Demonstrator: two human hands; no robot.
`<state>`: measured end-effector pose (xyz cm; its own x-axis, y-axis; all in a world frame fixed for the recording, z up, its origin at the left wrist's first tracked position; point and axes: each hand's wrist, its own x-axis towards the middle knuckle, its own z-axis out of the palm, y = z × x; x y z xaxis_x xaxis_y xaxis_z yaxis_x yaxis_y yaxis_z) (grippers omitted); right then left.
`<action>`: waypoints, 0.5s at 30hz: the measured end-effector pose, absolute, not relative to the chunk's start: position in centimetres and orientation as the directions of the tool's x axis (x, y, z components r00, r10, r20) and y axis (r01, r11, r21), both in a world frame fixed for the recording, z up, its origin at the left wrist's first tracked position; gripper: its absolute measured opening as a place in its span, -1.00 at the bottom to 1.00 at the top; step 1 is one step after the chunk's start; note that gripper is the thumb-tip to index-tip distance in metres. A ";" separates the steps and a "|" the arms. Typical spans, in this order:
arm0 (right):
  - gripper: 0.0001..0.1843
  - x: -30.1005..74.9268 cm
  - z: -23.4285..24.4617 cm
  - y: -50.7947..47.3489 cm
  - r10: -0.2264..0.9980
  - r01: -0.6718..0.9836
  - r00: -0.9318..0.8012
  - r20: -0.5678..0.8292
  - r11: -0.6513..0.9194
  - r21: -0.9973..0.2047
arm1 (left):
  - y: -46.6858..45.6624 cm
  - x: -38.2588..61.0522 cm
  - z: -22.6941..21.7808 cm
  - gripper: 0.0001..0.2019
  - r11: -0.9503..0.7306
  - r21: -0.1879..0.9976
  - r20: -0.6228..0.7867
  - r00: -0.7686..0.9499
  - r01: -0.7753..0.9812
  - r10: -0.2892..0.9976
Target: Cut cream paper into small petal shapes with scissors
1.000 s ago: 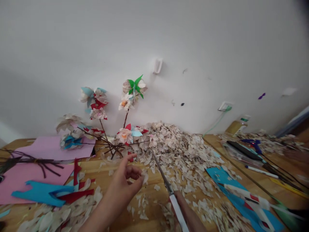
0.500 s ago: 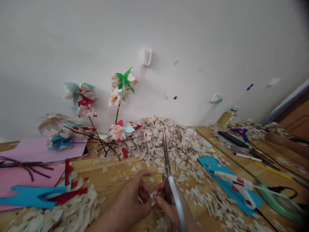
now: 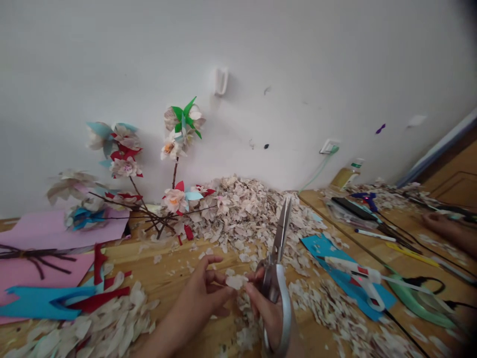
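A pale, dried-looking petal (image 3: 234,282) is stretched between my two hands above the wooden table. Thumb and fingertips of my left hand (image 3: 203,296) close at its left edge, while the index finger sticks out above. At the petal's right edge, the thumb and forefinger of my right hand (image 3: 266,306) pinch it. That same hand also carries large metal scissors (image 3: 279,238), handles round the palm, blades pointing up and nearly closed. Behind the scissors spreads a heap of similar petals (image 3: 246,204). More petals (image 3: 108,318) lie left of my left forearm.
Handmade flowers on twigs (image 3: 160,219) lean near the wall at left. Pink paper (image 3: 74,268) and blue cut paper (image 3: 40,302) lie there too. On the right are a white glue gun (image 3: 361,278) on blue paper, a bottle (image 3: 346,175) and another person's hand (image 3: 439,224).
The scissors have swung right and tilted away from the petal. The petal is now spread flat and shows more clearly between my fingers. The view has shifted slightly.
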<state>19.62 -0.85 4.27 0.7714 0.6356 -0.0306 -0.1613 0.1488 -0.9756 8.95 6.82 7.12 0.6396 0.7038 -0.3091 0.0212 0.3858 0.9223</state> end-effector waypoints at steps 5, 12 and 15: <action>-0.64 19.5 3.8 -0.7 0.668 -0.232 0.743 -0.046 0.192 -0.954 | 6.6 8.8 8.0 -0.49 0.357 0.934 -0.297 0.598 0.019 0.744; -0.66 19.2 4.0 -0.5 0.621 -0.188 0.783 -0.027 0.195 -0.962 | 6.0 9.3 7.5 -0.46 0.343 0.938 -0.268 0.537 -0.042 0.800; -0.67 19.2 4.1 -0.4 0.598 -0.184 0.801 -0.023 0.209 -0.960 | 5.8 9.5 6.9 -0.48 0.314 0.947 -0.234 0.521 -0.069 0.821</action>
